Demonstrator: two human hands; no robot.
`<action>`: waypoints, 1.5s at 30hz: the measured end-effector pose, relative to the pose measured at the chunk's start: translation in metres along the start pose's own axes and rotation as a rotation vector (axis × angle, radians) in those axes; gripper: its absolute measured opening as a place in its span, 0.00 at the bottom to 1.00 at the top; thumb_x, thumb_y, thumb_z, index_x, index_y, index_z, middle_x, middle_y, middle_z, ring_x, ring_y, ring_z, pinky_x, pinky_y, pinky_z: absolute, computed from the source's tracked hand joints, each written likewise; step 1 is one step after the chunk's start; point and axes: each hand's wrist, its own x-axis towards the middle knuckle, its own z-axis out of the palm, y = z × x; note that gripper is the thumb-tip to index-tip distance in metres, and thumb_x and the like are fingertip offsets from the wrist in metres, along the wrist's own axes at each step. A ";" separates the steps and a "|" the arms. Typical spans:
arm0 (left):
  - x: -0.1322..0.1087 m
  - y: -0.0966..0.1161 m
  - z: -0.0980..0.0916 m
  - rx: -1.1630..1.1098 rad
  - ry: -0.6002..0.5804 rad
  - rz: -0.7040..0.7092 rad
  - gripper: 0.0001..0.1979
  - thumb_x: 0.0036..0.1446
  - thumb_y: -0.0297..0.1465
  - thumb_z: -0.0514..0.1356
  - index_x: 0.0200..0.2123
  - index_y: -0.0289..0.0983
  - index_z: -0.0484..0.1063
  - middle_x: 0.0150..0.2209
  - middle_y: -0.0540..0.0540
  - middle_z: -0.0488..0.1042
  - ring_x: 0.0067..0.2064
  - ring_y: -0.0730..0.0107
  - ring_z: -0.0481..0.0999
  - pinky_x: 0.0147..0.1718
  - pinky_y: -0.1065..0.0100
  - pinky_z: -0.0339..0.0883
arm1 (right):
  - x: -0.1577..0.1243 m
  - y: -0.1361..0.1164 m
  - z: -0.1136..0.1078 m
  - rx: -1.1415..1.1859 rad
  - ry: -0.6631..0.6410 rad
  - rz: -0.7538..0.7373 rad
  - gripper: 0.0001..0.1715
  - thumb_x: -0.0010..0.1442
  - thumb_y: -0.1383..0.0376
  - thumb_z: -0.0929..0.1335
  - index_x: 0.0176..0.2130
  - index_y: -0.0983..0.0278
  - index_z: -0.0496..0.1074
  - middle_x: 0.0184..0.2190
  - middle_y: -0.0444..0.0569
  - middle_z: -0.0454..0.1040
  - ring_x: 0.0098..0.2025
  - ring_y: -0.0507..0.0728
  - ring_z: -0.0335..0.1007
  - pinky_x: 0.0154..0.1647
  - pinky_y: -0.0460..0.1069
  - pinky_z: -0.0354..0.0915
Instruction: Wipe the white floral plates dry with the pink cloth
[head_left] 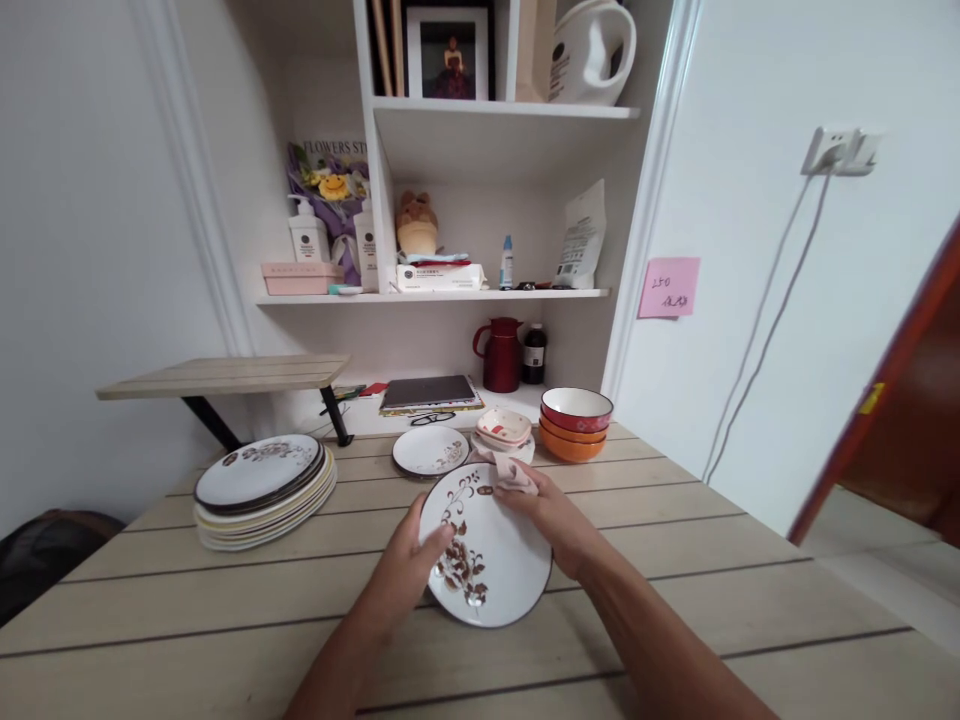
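Observation:
A white plate (502, 555) with a dark rim and brown flower pattern is tilted toward me above the table. Its left edge is gripped by my left hand (415, 548), thumb on the face and fingers hidden behind. At the upper right, my right hand (551, 515) presses a pale pink cloth (511, 472) against the plate's rim and face. Just behind lies a smaller plate (431, 451) of matching pattern. Small patterned dishes (504, 427) sit beside it, partly covered by the cloth.
A stack of plates (262, 480) stands at the left, near a small raised wooden shelf (225, 375). Bowls (576, 425) are stacked at the back right. Behind are a laptop (427, 391), glasses (433, 418), a red jug (501, 355) and a dark bottle (534, 353).

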 end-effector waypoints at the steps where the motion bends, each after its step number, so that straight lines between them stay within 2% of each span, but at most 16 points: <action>1: 0.000 0.000 -0.002 0.017 -0.029 0.000 0.26 0.52 0.36 0.63 0.54 0.37 0.65 0.51 0.39 0.74 0.53 0.53 0.72 0.52 0.57 0.63 | -0.002 -0.001 -0.001 -0.011 -0.026 0.016 0.31 0.49 0.63 0.73 0.53 0.58 0.68 0.37 0.49 0.79 0.34 0.59 0.75 0.35 0.54 0.70; 5: -0.001 0.000 -0.012 0.075 -0.133 -0.028 0.26 0.50 0.34 0.65 0.53 0.38 0.67 0.51 0.40 0.74 0.52 0.53 0.72 0.53 0.57 0.62 | -0.006 -0.002 0.001 -0.017 -0.164 0.049 0.27 0.48 0.63 0.73 0.49 0.60 0.71 0.35 0.48 0.78 0.34 0.58 0.75 0.37 0.54 0.69; 7: -0.002 0.000 -0.014 0.062 -0.177 -0.059 0.26 0.49 0.34 0.66 0.52 0.38 0.68 0.49 0.40 0.75 0.51 0.53 0.72 0.51 0.57 0.64 | -0.006 0.001 0.004 -0.013 -0.171 0.060 0.24 0.48 0.63 0.74 0.46 0.62 0.72 0.33 0.47 0.77 0.33 0.58 0.74 0.35 0.53 0.69; 9: -0.002 0.001 -0.013 -0.021 -0.163 -0.084 0.27 0.50 0.35 0.66 0.54 0.38 0.67 0.48 0.40 0.75 0.49 0.53 0.74 0.48 0.57 0.66 | -0.005 0.005 0.008 0.020 -0.125 0.033 0.24 0.46 0.63 0.74 0.45 0.62 0.72 0.31 0.46 0.77 0.31 0.58 0.74 0.33 0.53 0.68; 11: -0.001 0.005 -0.011 -0.194 -0.099 -0.092 0.30 0.51 0.35 0.65 0.57 0.40 0.63 0.49 0.39 0.75 0.49 0.53 0.75 0.48 0.57 0.67 | -0.004 0.010 0.016 0.083 -0.066 -0.003 0.26 0.45 0.64 0.75 0.45 0.62 0.72 0.32 0.47 0.77 0.30 0.57 0.74 0.32 0.52 0.68; 16: -0.001 0.012 -0.013 -0.627 0.030 -0.101 0.32 0.55 0.36 0.62 0.62 0.49 0.56 0.56 0.44 0.70 0.52 0.58 0.73 0.54 0.57 0.63 | -0.002 0.022 0.036 0.286 0.088 -0.030 0.36 0.45 0.63 0.75 0.54 0.59 0.67 0.33 0.48 0.78 0.30 0.58 0.74 0.31 0.51 0.68; 20: -0.002 0.006 -0.010 -0.701 -0.016 -0.292 0.29 0.56 0.39 0.60 0.60 0.36 0.61 0.50 0.37 0.75 0.50 0.54 0.75 0.54 0.56 0.64 | 0.000 0.026 0.039 0.365 0.156 -0.074 0.41 0.45 0.62 0.74 0.57 0.58 0.64 0.36 0.50 0.79 0.32 0.59 0.75 0.33 0.53 0.69; 22: -0.002 0.003 -0.008 -0.668 -0.037 -0.334 0.28 0.56 0.38 0.60 0.58 0.31 0.64 0.47 0.35 0.77 0.49 0.53 0.76 0.54 0.56 0.64 | 0.001 0.026 0.036 0.342 0.170 -0.072 0.40 0.45 0.63 0.75 0.56 0.59 0.65 0.36 0.50 0.79 0.32 0.60 0.75 0.33 0.52 0.69; 26: 0.001 -0.005 -0.005 -0.583 0.001 -0.304 0.27 0.55 0.36 0.62 0.56 0.29 0.66 0.43 0.34 0.79 0.45 0.53 0.78 0.52 0.55 0.66 | 0.004 0.025 0.028 0.318 0.214 -0.010 0.36 0.44 0.63 0.75 0.53 0.59 0.66 0.31 0.47 0.79 0.29 0.59 0.75 0.30 0.52 0.69; 29: 0.004 -0.011 -0.002 -0.604 -0.027 -0.295 0.27 0.55 0.37 0.62 0.56 0.32 0.66 0.46 0.35 0.77 0.47 0.53 0.77 0.52 0.56 0.66 | 0.008 0.023 0.020 0.377 0.303 -0.007 0.34 0.45 0.63 0.75 0.51 0.58 0.66 0.30 0.46 0.78 0.30 0.59 0.75 0.33 0.54 0.71; 33: 0.005 -0.016 0.001 -0.645 -0.073 -0.307 0.27 0.56 0.39 0.61 0.57 0.35 0.65 0.51 0.36 0.75 0.50 0.54 0.76 0.53 0.55 0.64 | 0.015 0.018 0.008 0.450 0.352 -0.060 0.27 0.48 0.59 0.74 0.48 0.57 0.67 0.36 0.46 0.79 0.37 0.59 0.75 0.39 0.54 0.71; 36: 0.004 -0.019 0.001 -0.652 -0.085 -0.295 0.27 0.56 0.40 0.60 0.57 0.36 0.65 0.51 0.37 0.75 0.50 0.55 0.75 0.54 0.55 0.63 | 0.018 0.009 -0.011 0.441 0.436 -0.212 0.22 0.49 0.61 0.73 0.45 0.56 0.68 0.34 0.43 0.78 0.31 0.54 0.74 0.31 0.50 0.71; 38: 0.003 -0.020 0.000 -0.637 -0.079 -0.295 0.27 0.56 0.40 0.60 0.57 0.35 0.66 0.50 0.37 0.75 0.50 0.55 0.75 0.54 0.56 0.63 | 0.020 0.000 -0.026 0.456 0.573 -0.388 0.21 0.47 0.64 0.74 0.41 0.56 0.68 0.31 0.39 0.75 0.25 0.49 0.70 0.22 0.44 0.66; 40: 0.002 -0.020 -0.001 -0.618 -0.071 -0.314 0.26 0.56 0.39 0.61 0.55 0.34 0.67 0.49 0.36 0.75 0.49 0.55 0.76 0.54 0.56 0.63 | 0.020 -0.007 -0.038 0.478 0.635 -0.470 0.22 0.46 0.65 0.75 0.41 0.56 0.67 0.31 0.38 0.75 0.25 0.48 0.69 0.21 0.42 0.65; 42: 0.002 -0.021 0.000 -0.605 -0.070 -0.336 0.26 0.56 0.39 0.61 0.54 0.33 0.68 0.48 0.35 0.76 0.49 0.54 0.76 0.53 0.56 0.64 | 0.019 -0.012 -0.039 0.484 0.527 -0.395 0.21 0.46 0.64 0.75 0.40 0.57 0.67 0.32 0.39 0.74 0.26 0.48 0.69 0.20 0.42 0.64; 45: 0.000 -0.020 0.003 -0.603 -0.093 -0.338 0.25 0.56 0.39 0.61 0.54 0.32 0.69 0.46 0.35 0.77 0.48 0.54 0.76 0.53 0.56 0.64 | 0.011 -0.012 -0.021 0.435 0.288 -0.247 0.20 0.48 0.61 0.74 0.40 0.59 0.66 0.30 0.41 0.73 0.26 0.50 0.68 0.19 0.43 0.61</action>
